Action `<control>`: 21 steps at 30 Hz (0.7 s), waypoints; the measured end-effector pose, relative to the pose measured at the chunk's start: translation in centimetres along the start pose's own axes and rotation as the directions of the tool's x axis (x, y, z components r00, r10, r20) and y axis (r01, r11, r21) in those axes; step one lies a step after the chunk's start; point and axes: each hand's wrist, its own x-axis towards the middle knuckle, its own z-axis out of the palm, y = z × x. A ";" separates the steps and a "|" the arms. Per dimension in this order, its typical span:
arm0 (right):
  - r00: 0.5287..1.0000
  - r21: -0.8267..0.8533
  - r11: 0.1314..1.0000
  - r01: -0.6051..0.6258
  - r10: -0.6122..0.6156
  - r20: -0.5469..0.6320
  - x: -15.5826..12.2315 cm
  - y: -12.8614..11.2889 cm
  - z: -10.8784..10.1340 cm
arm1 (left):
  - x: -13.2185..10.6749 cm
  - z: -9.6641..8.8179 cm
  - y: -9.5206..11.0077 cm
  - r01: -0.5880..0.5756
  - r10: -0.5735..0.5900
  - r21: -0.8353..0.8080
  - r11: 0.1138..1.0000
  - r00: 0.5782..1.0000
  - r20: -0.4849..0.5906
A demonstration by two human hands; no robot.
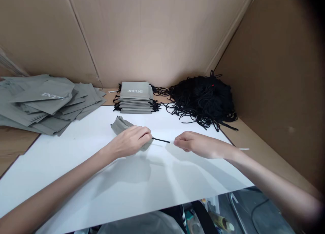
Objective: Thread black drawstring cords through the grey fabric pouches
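Both pinch: left hand (pixel 130 141) the grey pouch (pixel 118 124), right hand (pixel 189 143) the black cord (pixel 160 140).

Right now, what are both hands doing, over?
Left hand grips grey pouch on white board. Right hand pinches white-tipped black cord. Cord pile, pouch stack behind, apart.

Black cord (pixel 160 140) between left hand (pixel 130 141), on grey pouch (pixel 118 124), and right hand (pixel 189 143)

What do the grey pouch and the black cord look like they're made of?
The pouch looks like matte grey fabric: it bunches softly under the left hand. The cord seems a thin textile string, dull black, stretched straight to a white strip pinched by the right hand.
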 end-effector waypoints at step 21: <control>0.947 0.092 0.988 0.120 -0.087 -0.308 -4.1 1.1 5.0 | -0.4 -2.6 -0.3 -0.128 0.267 0.324 0.937 0.862 -0.431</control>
